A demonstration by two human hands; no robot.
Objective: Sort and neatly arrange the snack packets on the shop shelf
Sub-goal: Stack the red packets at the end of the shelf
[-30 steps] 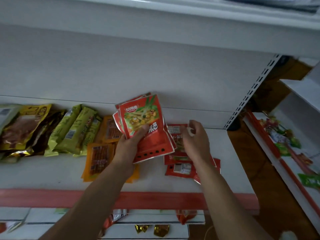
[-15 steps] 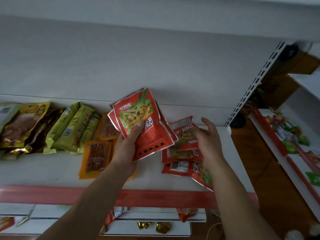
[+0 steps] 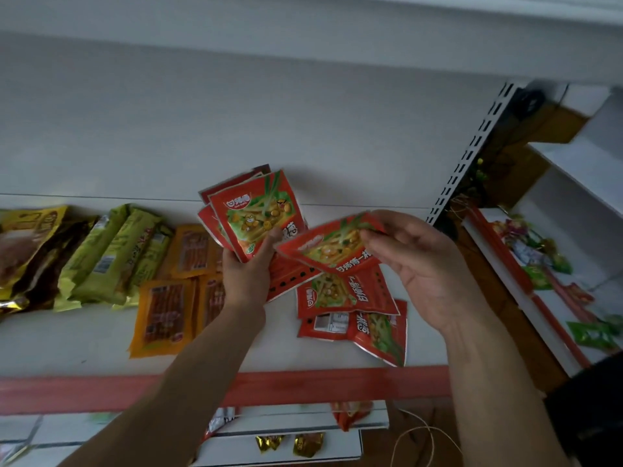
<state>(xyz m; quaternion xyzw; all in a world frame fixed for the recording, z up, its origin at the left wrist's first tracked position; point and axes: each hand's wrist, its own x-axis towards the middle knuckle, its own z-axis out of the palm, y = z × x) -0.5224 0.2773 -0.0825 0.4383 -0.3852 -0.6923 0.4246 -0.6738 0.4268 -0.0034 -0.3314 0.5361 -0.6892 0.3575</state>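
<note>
Quick count: three green packets (image 3: 111,254), four orange packets (image 3: 163,315), maybe two yellow-brown bags (image 3: 30,244), and roughly seven red packets (image 3: 344,294), hard to tell exactly.

The left hand (image 3: 247,274) and right hand (image 3: 424,271) are bare, as are both forearms (image 3: 188,375) along all their visible length; black cloth (image 3: 586,409) at the lower right edge may be the person's clothing.

You have bare shelf (image 3: 424,348) right of the loose red packets (image 3: 350,298), up to the slotted upright (image 3: 472,146). Left of those packets, orange packs (image 3: 161,315) and green packs (image 3: 111,257) crowd the surface. The upper shelf (image 3: 303,15) overhangs them.
</note>
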